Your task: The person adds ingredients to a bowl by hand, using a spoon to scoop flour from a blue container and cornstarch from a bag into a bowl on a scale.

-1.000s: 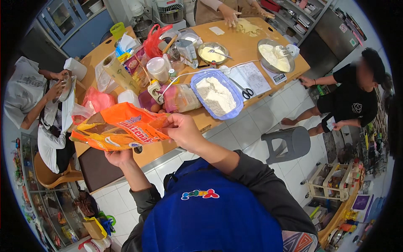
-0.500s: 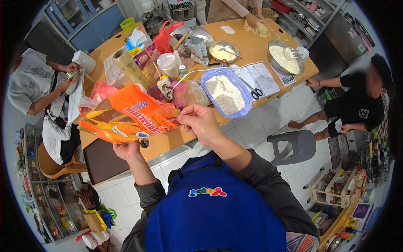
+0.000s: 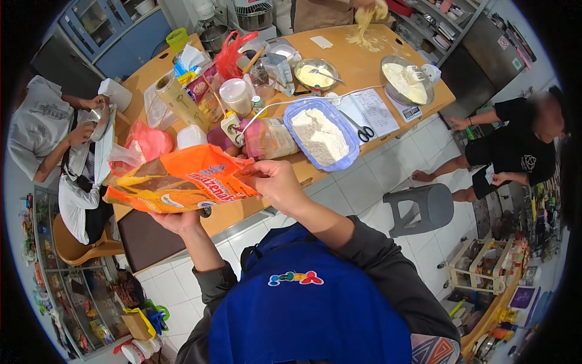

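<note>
An orange plastic bag (image 3: 182, 182) with corn cobs pictured on it hangs tilted above the table's near left edge. My right hand (image 3: 277, 189) pinches its right end, thumb and fingers closed on the plastic. Underneath, my left hand (image 3: 177, 222) holds up the lower edge, with most of its fingers hidden behind the bag. Whatever is inside the bag cannot be seen. To the right of my right hand stands a lilac tub (image 3: 321, 133) of white flour (image 3: 316, 130). A clear bag with a pinkish label (image 3: 271, 141) lies just beyond my fingers.
On the wooden table (image 3: 291, 45) are an open notebook (image 3: 368, 112), black scissors (image 3: 364, 131), a bowl of pale yellow powder (image 3: 316, 75) and a mixing bowl (image 3: 407, 84) on a scale. A grey stool (image 3: 419, 209) stands at right. Co-workers are left, right and across.
The bag has been turned, bringing its right end closer to my body, and my right hand has shifted slightly left and down. Across the table, a co-worker has lifted the dough.
</note>
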A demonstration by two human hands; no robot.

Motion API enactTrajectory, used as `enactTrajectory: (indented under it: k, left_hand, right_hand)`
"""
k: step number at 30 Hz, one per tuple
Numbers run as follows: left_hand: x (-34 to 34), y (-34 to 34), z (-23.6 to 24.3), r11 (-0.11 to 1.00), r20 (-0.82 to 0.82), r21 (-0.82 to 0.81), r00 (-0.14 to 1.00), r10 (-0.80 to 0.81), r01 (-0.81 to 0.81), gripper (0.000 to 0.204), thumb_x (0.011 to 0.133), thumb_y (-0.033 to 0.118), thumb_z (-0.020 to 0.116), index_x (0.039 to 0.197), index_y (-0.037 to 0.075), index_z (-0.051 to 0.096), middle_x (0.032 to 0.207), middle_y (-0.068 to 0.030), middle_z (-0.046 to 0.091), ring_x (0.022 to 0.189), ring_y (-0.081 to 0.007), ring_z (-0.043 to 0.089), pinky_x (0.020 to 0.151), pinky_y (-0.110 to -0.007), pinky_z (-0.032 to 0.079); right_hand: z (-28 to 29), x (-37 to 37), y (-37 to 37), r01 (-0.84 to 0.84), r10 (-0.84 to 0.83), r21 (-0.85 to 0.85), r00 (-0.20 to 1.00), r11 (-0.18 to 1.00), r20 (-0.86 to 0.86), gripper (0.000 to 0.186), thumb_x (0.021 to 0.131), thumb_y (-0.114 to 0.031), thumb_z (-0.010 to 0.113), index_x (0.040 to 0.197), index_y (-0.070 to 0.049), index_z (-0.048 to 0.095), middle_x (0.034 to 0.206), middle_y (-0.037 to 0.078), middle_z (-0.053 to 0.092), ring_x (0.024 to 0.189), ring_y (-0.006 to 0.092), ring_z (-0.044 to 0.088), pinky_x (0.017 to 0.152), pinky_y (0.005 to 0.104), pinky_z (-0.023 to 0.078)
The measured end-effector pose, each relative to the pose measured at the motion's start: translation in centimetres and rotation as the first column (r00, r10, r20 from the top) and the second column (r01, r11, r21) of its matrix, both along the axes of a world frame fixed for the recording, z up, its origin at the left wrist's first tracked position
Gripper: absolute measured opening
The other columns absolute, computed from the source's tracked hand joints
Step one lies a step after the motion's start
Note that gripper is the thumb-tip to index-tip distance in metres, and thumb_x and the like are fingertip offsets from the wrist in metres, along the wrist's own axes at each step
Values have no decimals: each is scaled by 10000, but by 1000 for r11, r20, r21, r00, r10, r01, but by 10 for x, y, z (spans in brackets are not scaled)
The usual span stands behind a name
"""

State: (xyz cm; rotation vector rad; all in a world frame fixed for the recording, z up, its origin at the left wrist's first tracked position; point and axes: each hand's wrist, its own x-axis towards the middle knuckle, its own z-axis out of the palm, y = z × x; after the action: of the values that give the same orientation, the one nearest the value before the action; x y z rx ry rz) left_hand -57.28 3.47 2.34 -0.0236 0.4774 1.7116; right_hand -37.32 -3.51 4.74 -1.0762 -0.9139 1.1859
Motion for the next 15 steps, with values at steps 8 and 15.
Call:
enactTrajectory:
  k: [8, 15]
  left_hand:
    - [-5, 8, -9, 1000, -3, 9, 1000, -13, 13, 494, 792, 379, 427, 1209, 113, 432, 1264, -88, 409, 1171, -273, 369, 998, -468, 242]
    - [-7, 14, -14, 1000, -36, -18, 999, 15, -16, 502, 787, 388, 414, 1215, 126, 425, 1272, -85, 398, 1176, -278, 362, 996, -480, 237]
  right_hand:
    - [-6, 3, 4, -44, 44, -48, 999, 998, -9, 118, 787, -55, 573, 871, 12, 621, 699, 13, 581, 513, 43, 468, 450, 183, 385]
    - [-8, 12, 7, -3, -1, -46, 995, 999, -103, 124, 796, -79, 560, 853, 24, 595, 684, 27, 576, 527, 60, 508, 449, 194, 411]
